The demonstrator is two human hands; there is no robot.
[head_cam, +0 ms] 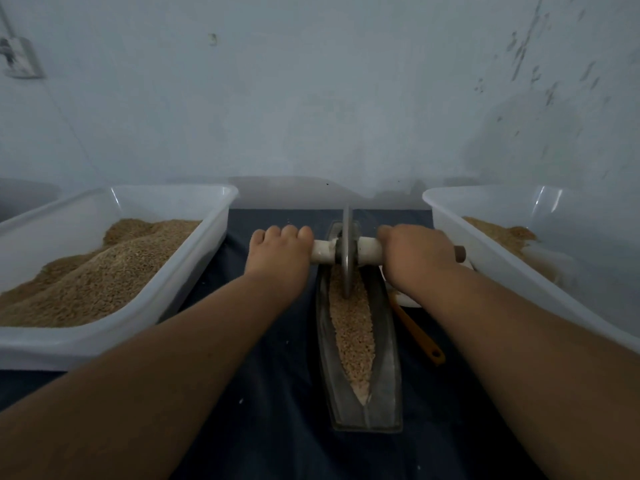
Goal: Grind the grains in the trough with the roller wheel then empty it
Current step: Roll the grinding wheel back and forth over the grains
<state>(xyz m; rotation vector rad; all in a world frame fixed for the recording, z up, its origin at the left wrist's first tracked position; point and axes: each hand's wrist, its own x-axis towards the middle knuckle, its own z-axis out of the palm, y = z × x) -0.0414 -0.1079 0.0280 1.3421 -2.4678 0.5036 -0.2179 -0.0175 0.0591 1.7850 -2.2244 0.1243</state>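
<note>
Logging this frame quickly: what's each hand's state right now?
Left hand: closed round the roller handle, left of the wheel.
Right hand: closed round the same handle, right of the wheel.

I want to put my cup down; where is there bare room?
Bare cloth between the left tub and the trough, though the left forearm crosses above it. Crowded between the trough and the right tub: an orange-handled tool lies there.
</note>
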